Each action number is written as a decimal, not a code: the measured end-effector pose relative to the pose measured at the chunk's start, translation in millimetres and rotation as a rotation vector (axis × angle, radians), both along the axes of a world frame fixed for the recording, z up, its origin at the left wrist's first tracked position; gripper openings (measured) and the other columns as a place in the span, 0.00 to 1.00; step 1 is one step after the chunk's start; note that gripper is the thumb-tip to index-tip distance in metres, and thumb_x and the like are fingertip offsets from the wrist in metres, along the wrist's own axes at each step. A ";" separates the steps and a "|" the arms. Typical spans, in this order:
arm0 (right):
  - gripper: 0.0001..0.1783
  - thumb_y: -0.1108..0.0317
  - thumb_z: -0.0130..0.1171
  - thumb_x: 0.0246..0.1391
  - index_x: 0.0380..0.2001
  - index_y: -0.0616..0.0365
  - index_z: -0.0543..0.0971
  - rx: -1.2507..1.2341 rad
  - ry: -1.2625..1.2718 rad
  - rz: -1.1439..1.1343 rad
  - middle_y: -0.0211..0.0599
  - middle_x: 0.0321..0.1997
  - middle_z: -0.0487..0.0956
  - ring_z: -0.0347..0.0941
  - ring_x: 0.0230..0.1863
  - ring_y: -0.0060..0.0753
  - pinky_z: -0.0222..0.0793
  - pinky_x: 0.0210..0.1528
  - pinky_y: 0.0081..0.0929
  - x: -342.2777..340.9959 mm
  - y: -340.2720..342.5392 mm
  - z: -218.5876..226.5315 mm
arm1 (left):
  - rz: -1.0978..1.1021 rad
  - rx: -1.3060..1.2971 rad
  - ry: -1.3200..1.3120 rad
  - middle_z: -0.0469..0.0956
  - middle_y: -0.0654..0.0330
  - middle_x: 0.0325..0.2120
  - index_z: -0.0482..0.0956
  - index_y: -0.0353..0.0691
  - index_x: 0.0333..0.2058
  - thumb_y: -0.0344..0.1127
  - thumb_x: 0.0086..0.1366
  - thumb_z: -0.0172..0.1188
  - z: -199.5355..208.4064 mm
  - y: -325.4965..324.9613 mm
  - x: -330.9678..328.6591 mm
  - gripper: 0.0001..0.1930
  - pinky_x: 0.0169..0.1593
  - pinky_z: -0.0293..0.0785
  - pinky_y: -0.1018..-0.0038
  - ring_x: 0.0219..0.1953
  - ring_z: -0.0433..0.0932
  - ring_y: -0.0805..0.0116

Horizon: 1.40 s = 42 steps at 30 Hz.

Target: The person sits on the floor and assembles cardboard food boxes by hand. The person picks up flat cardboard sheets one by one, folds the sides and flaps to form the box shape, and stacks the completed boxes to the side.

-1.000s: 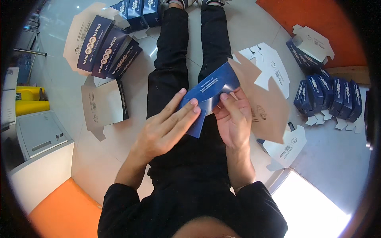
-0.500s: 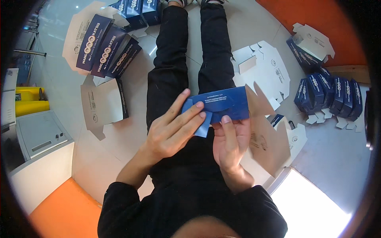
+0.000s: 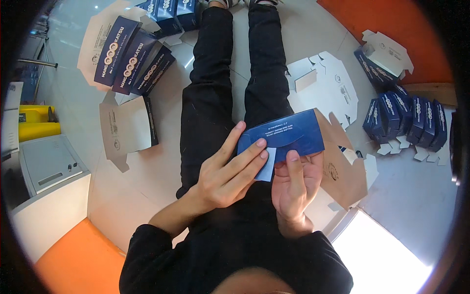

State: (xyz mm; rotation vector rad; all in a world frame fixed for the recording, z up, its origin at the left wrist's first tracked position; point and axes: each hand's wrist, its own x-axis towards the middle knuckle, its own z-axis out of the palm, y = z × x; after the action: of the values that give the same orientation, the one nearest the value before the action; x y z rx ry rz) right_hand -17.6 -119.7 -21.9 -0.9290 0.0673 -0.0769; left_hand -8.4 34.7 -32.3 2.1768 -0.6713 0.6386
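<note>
Above my lap I hold a partly folded blue cardboard box (image 3: pixel 303 131), its blue side with white print facing up. Its large brown-looking lid flap (image 3: pixel 342 179) hangs open on the right. My left hand (image 3: pixel 227 176) grips the box's left end, fingers lying over a pale blue end flap (image 3: pixel 266 165). From below, my right hand (image 3: pixel 296 188) supports the box, with the thumb pressed on its near edge and the other fingers hidden underneath.
Folded blue boxes (image 3: pixel 129 61) with open lids stand left of my legs. More small blue boxes (image 3: pixel 426 122) cluster at the far right. Flat white cardboard blanks (image 3: pixel 330 90) lie beside my right leg. A grey metal cabinet (image 3: pixel 51 164) and yellow objects (image 3: pixel 39 131) are at left.
Both hands have shifted a little right and nearer to me with the box. The box is now tilted slightly, and its open lid has swung to the right.
</note>
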 end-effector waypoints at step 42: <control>0.28 0.64 0.57 0.67 0.62 0.69 0.63 -0.851 0.021 -0.190 0.46 0.48 0.78 0.77 0.46 0.29 0.74 0.49 0.26 -8.0 -53.1 1.3 | -0.272 -0.073 0.513 0.80 0.49 0.48 0.80 0.40 0.54 0.33 0.55 0.71 38.4 -1.3 55.8 0.26 0.49 0.78 0.65 0.47 0.82 0.51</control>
State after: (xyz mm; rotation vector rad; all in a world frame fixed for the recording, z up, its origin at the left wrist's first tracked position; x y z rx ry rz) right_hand -25.6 -172.8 -20.6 -1.7729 0.1480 -0.2859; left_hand 47.4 33.4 6.1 2.0135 -0.6339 -0.0419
